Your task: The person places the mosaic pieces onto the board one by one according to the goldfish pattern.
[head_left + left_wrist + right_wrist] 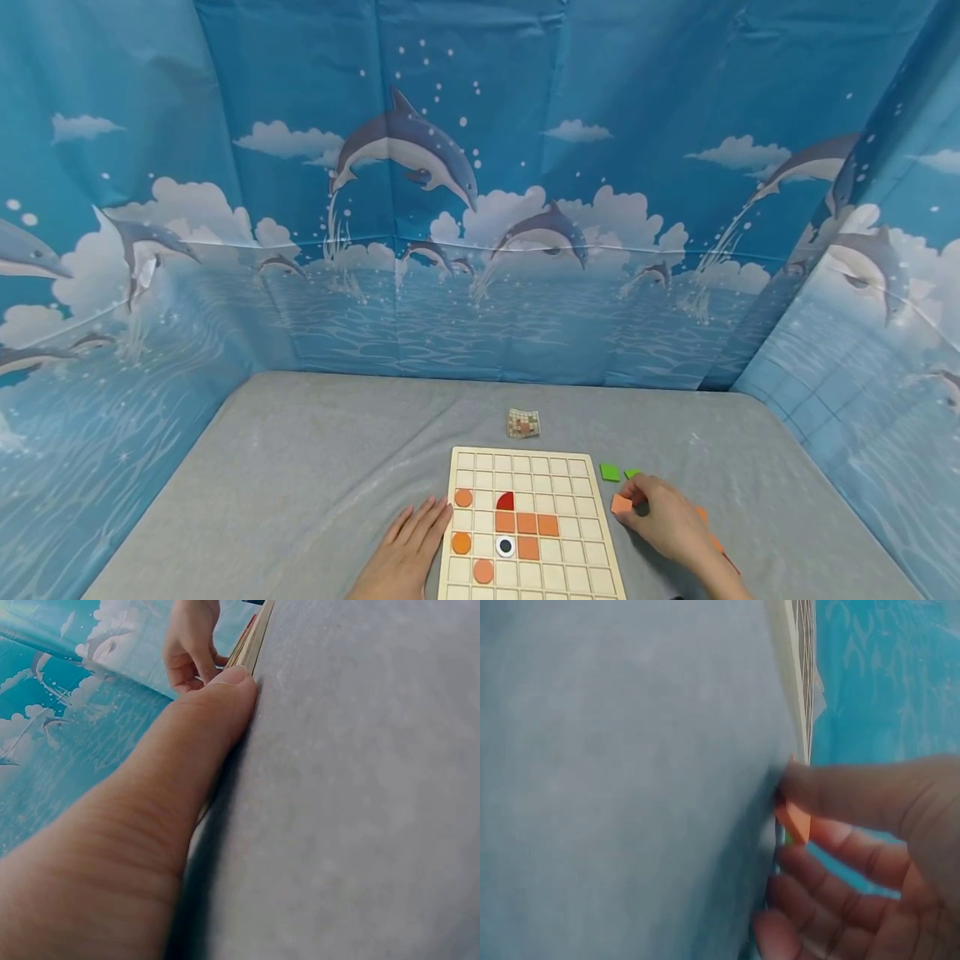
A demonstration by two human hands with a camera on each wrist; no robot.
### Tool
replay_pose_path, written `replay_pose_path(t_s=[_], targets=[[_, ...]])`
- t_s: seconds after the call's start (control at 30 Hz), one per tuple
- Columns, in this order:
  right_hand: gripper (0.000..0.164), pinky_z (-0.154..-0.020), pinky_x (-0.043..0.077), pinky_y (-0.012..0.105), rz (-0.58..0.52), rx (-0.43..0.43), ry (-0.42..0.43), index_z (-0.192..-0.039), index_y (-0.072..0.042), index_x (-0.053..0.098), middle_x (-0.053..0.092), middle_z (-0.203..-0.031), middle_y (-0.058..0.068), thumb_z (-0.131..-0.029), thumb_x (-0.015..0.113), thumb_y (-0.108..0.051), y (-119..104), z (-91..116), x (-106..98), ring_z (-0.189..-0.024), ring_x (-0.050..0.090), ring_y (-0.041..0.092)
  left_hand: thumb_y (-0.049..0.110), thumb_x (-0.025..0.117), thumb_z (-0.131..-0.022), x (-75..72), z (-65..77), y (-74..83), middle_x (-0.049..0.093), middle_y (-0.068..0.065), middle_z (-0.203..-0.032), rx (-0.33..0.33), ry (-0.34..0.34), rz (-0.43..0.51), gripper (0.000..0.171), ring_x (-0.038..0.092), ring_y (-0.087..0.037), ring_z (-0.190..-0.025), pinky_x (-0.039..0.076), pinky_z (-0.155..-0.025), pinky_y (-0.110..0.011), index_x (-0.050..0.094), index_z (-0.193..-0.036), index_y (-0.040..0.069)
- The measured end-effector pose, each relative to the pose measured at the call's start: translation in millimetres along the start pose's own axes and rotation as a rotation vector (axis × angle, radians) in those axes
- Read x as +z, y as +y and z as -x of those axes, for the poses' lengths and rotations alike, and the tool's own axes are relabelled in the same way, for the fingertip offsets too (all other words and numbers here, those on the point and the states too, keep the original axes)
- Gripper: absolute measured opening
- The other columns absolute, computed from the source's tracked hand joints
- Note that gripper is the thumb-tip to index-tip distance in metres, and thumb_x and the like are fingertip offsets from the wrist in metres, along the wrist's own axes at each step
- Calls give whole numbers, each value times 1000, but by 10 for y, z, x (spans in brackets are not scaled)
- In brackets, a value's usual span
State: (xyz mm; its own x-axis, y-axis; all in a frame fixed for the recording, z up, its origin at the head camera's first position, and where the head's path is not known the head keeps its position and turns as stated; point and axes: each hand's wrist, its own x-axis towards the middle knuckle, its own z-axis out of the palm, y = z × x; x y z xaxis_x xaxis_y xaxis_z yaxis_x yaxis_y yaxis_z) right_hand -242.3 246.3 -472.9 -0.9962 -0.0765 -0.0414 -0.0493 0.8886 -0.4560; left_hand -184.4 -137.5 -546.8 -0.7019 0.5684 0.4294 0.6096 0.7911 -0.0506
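Observation:
My right hand [670, 518] pinches an orange square tile [621, 504] between thumb and fingers, just off the right edge of a wooden grid board [573, 575]. In the right wrist view the same tile [795, 823] shows between the thumb and fingertips, low over the grey cloth. With fingers straight, my left hand [408, 546] rests flat on the cloth, fingertips right at the board's left edge. On the board are several orange squares [527, 523], several orange discs [461, 542], a red quarter-circle [506, 501] and a white disc with a black centre [506, 547].
A green square tile [610, 472] lies right of the board, and another green tile [632, 474] is partly behind my right hand. More orange pieces [716, 542] are mostly hidden under my right wrist. A small patterned card [522, 423] sits beyond the board. Dolphin-print curtains [465, 317] surround the table.

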Motion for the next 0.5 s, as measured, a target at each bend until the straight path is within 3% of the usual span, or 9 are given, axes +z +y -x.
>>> replay_pose_path(t_s=[0.17,0.5], targets=[[24,-60,40,33,-23,-11,-29,-87,-15,62,53,-81,-2,-74,82,-20,5,8,-2,-70,46,15,87,37,-73,-3,1,-3,38,-10,-146,0,-6,11,111,34,-23,-133,6,-109,-30,33,-146,3],[25,-54,38,28,-115,-28,2,-81,-16,57,52,-68,-5,-76,81,-19,34,80,0,-60,48,12,87,37,-73,-6,-9,-7,37,-10,-147,-2,-28,26,113,33,-24,-134,7,-107,-31,32,-146,2]])
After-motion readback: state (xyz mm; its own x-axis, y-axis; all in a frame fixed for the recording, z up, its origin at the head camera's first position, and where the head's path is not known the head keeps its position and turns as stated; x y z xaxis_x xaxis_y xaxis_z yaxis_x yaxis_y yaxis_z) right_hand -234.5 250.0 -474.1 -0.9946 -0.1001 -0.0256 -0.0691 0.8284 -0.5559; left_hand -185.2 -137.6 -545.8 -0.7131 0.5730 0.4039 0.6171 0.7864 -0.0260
